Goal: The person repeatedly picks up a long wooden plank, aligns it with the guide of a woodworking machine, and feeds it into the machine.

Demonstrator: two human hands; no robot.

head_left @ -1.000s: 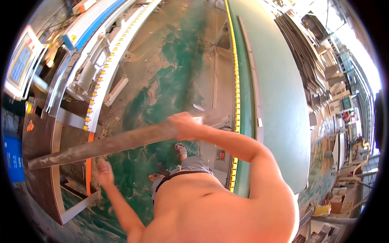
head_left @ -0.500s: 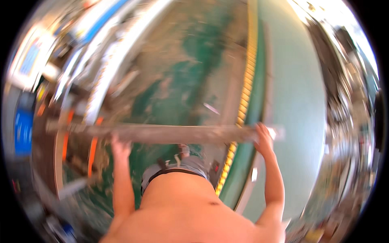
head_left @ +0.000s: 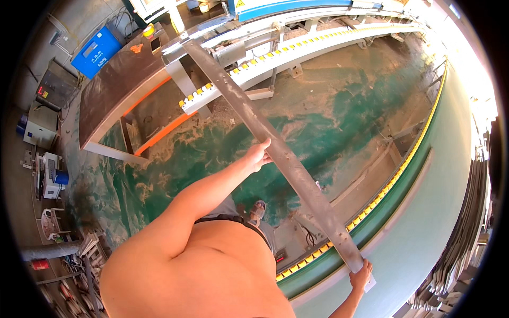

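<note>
A long, narrow grey-brown board [head_left: 289,164] slants across the view from the far left down to the near right. My left hand [head_left: 258,155] grips its near edge around the middle, thumb at the edge and fingers partly hidden under it. Close to the board's near end, my right hand [head_left: 361,275] is closed on it, over the green tabletop [head_left: 424,212]. The board's far end reaches over the machine frame beside a brown-topped bench [head_left: 124,79]. In between, the board passes above the green, dust-streaked floor.
A white rail with yellow rollers [head_left: 254,66] runs along the far side, below a blue machine beam [head_left: 297,8]. Another yellow roller strip [head_left: 392,185] edges the green tabletop. A blue box [head_left: 96,51] stands behind the bench. Stacked boards [head_left: 472,212] lie at the right.
The board has swung from lying straight across in front of me to a diagonal, its left end now farther away. My view has turned left. Both hands stay on the board.
</note>
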